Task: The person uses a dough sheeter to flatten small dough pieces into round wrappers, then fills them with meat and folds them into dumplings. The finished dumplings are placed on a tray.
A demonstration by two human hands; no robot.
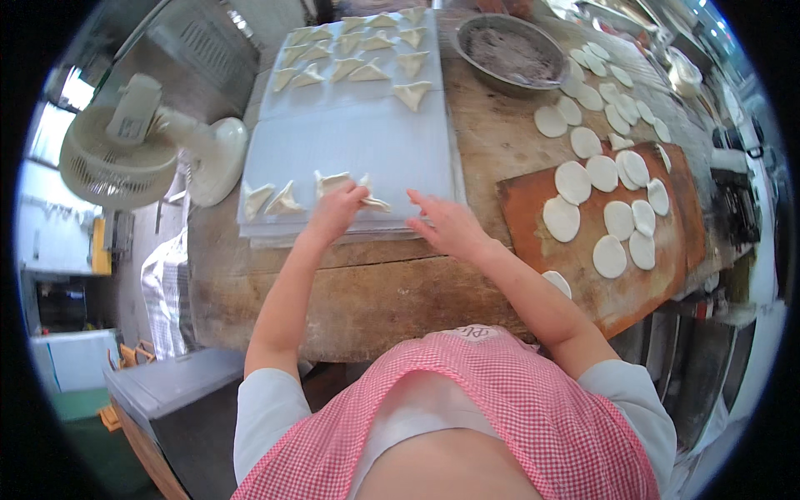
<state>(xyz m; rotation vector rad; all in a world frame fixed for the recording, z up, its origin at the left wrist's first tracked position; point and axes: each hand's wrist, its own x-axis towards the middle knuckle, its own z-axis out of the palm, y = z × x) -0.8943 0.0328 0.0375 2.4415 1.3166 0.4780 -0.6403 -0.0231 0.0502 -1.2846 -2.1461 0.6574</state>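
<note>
My left hand [339, 207] is over the near part of a stack of white sheets [350, 134], its fingertips pinching a folded dough piece [375, 204]. Another folded piece [331, 182] lies just behind that hand, partly hidden by it. My right hand [449, 224] is at the sheets' right front edge, fingers apart and holding nothing. Two folded dough pieces [284, 199] rest to the left, near the front edge. Several folded triangular pieces [369, 70] stand in rough rows across the far part of the sheets.
A metal bowl of dark filling [461, 53] stands at the back right. Round dough wrappers [551, 121] lie on the wooden table [400, 294] and on a reddish-brown board [531, 265]. A white electric fan [215, 156] is on the left. A person's hand [506, 6] shows beyond the bowl.
</note>
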